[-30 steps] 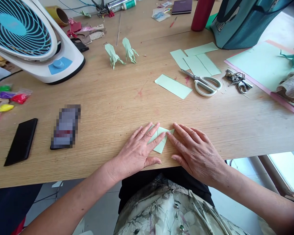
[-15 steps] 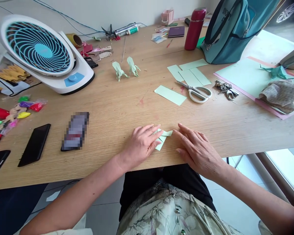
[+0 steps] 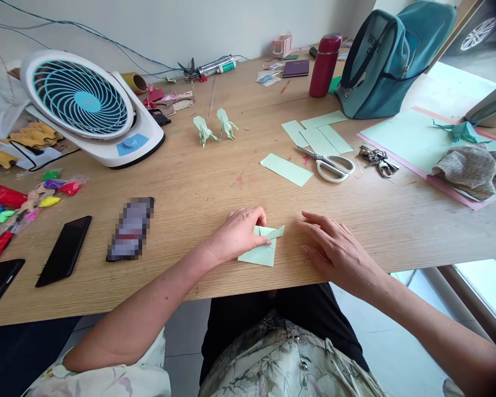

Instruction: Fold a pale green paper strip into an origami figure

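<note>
A pale green sheet of folded paper [image 3: 259, 256] lies near the table's front edge, with a narrow folded flap sticking out at its upper right. My left hand [image 3: 240, 231] has thumb and fingers closed on the upper left part of this paper, hiding some of it. To the right of the paper, and not touching it, my right hand [image 3: 338, 247] hovers low over the tabletop with its fingers stretched and nothing in them. Beyond the hands are a flat green paper strip [image 3: 286, 169] and white-handled scissors [image 3: 334, 169].
Several green strips [image 3: 330, 139] lie behind the scissors, beside keys [image 3: 379, 160]. Two folded paper figures [image 3: 226, 124] stand farther back. A fan [image 3: 86, 105], phones [image 3: 64, 251], a red bottle [image 3: 324, 66] and a teal backpack [image 3: 391, 66] surround the work area.
My left hand has gone from lying flat over the paper to pinching it, and more of the paper shows below. My right hand is now slightly farther from the paper.
</note>
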`<state>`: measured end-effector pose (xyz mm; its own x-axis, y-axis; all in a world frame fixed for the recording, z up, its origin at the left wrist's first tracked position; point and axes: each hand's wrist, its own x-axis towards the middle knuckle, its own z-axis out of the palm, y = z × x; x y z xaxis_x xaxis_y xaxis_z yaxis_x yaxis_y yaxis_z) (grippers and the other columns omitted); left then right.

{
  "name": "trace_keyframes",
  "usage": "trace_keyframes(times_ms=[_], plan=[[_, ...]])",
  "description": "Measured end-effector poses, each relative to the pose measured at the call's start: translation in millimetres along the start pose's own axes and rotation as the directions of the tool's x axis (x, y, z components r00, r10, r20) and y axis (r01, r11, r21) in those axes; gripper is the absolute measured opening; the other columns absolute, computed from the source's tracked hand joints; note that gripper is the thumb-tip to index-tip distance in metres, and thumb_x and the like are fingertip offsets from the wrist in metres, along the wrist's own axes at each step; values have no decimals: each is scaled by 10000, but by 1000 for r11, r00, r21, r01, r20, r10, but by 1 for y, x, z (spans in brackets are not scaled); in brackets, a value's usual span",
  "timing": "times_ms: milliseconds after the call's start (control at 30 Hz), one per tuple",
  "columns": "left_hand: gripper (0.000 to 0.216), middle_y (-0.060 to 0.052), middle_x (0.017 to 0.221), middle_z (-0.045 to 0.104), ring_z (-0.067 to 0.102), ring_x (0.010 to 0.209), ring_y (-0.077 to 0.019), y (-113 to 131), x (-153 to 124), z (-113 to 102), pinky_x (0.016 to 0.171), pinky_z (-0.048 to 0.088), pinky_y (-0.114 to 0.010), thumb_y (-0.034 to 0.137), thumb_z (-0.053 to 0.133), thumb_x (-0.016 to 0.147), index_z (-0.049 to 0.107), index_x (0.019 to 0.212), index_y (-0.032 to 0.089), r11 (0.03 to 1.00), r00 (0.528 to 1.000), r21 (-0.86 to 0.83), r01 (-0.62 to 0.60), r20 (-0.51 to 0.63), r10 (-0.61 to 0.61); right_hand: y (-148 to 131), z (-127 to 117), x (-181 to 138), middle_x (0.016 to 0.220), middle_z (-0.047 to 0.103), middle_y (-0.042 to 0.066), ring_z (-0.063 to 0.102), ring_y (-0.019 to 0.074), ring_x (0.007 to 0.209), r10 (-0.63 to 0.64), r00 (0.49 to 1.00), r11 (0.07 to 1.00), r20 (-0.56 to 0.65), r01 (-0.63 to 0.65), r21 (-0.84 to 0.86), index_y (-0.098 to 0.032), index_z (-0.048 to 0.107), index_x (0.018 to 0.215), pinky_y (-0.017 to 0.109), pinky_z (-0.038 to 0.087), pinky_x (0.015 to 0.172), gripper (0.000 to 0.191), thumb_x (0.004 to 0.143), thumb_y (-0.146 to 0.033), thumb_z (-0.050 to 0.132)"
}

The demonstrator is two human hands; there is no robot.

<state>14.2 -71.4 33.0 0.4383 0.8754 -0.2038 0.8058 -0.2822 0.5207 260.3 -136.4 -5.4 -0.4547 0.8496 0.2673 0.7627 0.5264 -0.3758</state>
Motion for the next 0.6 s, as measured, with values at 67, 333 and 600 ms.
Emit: trace_keyframes(times_ms=[67,333,600], plan=[[283,18,869,675,615,805,-189,0,0,-2,685,405,-280,279,809,706,611,897,208,992,999,-119,46,34,-42,2,-2,5,1430,535,170,579,300,1254,2,1000,999,13,-2,48,-211,516,1365,518,491,1006,378,992,-266,485],[228,25,771,616,533,682,-107,5,10,-8,632,398,-223,361,772,760,647,810,176,707,985,-705,-49,-150,-81,8,-12,61,1140,717,96,701,220,971,136,974,737,180,-221,639,-225,590,1260,381,581,798,364,974,-439,521],[288,29,784,616,529,713,-98,-12,20,10,693,423,-219,387,803,739,623,815,174,446,933,-882,-154,-278,-228,0,14,119,664,495,-39,435,108,612,86,953,555,291,-289,780,-182,565,745,258,338,549,434,825,-593,677]])
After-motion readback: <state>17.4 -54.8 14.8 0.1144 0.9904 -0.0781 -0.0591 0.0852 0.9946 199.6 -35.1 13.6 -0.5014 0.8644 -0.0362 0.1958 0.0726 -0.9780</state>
